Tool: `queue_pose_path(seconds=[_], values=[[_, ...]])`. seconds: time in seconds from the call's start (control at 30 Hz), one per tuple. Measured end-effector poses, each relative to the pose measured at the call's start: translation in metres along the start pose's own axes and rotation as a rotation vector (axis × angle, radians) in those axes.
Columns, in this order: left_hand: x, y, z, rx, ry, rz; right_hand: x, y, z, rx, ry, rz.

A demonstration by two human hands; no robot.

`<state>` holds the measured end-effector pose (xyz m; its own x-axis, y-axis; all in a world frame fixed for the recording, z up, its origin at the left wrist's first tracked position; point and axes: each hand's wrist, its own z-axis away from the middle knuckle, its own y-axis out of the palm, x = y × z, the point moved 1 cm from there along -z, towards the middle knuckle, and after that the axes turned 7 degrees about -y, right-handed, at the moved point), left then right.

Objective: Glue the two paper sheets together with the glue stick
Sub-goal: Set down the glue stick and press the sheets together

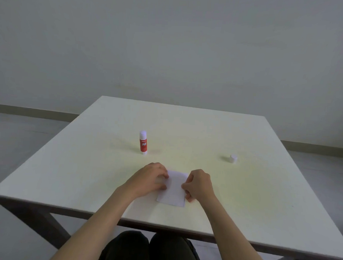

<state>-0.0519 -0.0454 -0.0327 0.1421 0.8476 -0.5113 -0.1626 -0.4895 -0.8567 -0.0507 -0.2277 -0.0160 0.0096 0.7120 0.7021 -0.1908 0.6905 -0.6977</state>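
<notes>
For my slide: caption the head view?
Both hands press paper flat; glue stick stands uncapped behind.

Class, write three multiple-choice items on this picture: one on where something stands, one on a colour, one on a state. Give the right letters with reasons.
1. Where does the glue stick stand?
A. beyond the left hand
B. on the paper
C. on the floor

2. What colour is the glue stick's label?
A. blue
B. red
C. green

3. How is the glue stick placed?
A. lying flat
B. held in a hand
C. upright, apart from both hands

Answers: 1 A, it stands on the table past the left hand. 2 B, the band is red. 3 C, both the left and the right hand rest on the paper.
</notes>
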Motion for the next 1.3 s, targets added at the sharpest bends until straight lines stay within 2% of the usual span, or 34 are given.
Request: queue_pose_path(seconds=[0.17,0.37,0.93,1.0,1.17,1.23,1.3], values=[[0.006,0.002,0.004,0.019,0.006,0.003,-0.004,-0.005,0.001,0.008,0.006,-0.083],[0.006,0.006,0.003,0.001,0.004,0.008,-0.015,-0.012,0.006,-0.098,0.065,-0.14],[0.005,0.008,0.004,-0.042,0.009,0.021,-0.015,-0.011,0.007,-0.113,0.049,-0.202],[0.004,0.008,0.005,-0.05,0.009,0.026,-0.013,-0.01,0.009,-0.113,-0.052,-0.111],[0.0,0.006,0.006,-0.055,0.025,-0.001,-0.011,-0.003,0.018,0.015,-0.345,0.33],[-0.001,0.005,0.006,-0.048,0.022,-0.015,-0.012,0.0,0.02,0.045,-0.384,0.5],[-0.002,0.005,0.007,-0.041,0.015,-0.026,-0.013,0.0,0.021,0.052,-0.363,0.55]])
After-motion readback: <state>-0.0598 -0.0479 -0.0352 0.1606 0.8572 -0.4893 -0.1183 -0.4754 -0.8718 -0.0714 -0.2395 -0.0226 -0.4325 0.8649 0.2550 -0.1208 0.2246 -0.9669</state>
